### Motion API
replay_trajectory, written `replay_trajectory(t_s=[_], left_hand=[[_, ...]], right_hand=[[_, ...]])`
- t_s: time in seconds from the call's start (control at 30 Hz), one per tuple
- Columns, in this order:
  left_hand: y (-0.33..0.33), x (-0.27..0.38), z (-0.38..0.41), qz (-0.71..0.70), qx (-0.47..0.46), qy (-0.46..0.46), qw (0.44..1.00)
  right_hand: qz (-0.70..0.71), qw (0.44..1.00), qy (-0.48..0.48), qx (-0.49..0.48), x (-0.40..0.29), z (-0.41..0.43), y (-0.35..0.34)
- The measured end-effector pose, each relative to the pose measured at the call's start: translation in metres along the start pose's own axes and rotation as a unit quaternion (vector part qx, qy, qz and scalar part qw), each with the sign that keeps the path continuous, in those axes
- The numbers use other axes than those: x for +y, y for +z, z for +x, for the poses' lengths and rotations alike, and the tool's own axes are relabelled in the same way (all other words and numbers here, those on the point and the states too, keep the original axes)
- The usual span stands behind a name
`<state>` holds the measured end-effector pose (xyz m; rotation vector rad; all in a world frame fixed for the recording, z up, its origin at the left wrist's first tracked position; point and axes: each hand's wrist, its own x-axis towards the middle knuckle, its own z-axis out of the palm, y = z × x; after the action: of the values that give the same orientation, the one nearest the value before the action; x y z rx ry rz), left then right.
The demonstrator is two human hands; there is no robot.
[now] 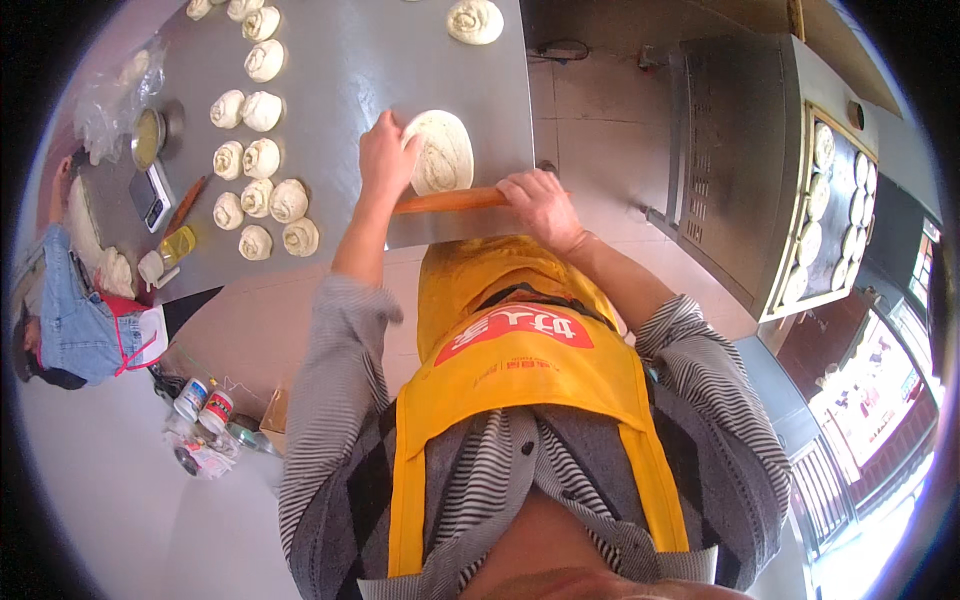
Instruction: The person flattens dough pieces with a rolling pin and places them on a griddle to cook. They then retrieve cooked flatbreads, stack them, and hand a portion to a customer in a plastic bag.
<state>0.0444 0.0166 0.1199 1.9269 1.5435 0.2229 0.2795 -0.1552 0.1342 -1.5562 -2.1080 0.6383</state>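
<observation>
A flattened oval of dough with a darker smear across its middle lies near the right edge of the steel table. My left hand grips the left rim of this dough, thumb on top. My right hand is closed over the right end of a wooden rolling pin. The pin lies crosswise at the dough's near edge, and its left end reaches below my left wrist. Farther up the table sits a single coiled dough piece.
Several coiled dough pieces stand left of my hands. Beyond them are a metal bowl, a phone and an oil bottle. Another person works at the far left. A machine on the right carries a tray of dough rounds.
</observation>
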Motion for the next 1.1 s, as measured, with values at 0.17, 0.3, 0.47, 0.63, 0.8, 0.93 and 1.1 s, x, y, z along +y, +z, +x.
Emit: replay_trajectory(t_s=[0.17, 0.3, 0.47, 0.63, 0.8, 0.93, 1.1], left_hand=[[0.005, 0.002, 0.022, -0.217, -0.333, -0.156, 0.904], [-0.032, 0.0, -0.031, -0.533, -0.292, -0.152, 0.78], [-0.03, -0.034, -0.092, -0.296, -0.111, -0.266, 0.911], [-0.002, -0.055, -0.123, 0.057, 0.199, 0.036, 0.978], [0.026, -0.069, -0.089, 0.184, 0.14, 0.093, 0.968], [0.013, -0.066, -0.019, 0.193, 0.16, 0.072, 0.965], [0.033, -0.061, -0.122, 0.13, 0.107, 0.09, 0.982]], right_hand=[[-0.013, 0.994, 0.103, 0.029, 0.017, -0.054, -0.057], [0.0, 0.981, 0.175, 0.081, 0.014, -0.071, -0.104], [-0.067, 0.989, 0.107, 0.072, 0.007, -0.028, -0.082], [-0.088, 0.996, -0.015, -0.009, 0.002, 0.029, -0.003], [-0.149, 0.988, -0.033, 0.01, 0.012, 0.075, 0.041], [-0.129, 0.99, -0.03, -0.044, 0.044, 0.124, 0.04], [-0.141, 0.988, -0.046, -0.041, 0.022, 0.045, 0.049]])
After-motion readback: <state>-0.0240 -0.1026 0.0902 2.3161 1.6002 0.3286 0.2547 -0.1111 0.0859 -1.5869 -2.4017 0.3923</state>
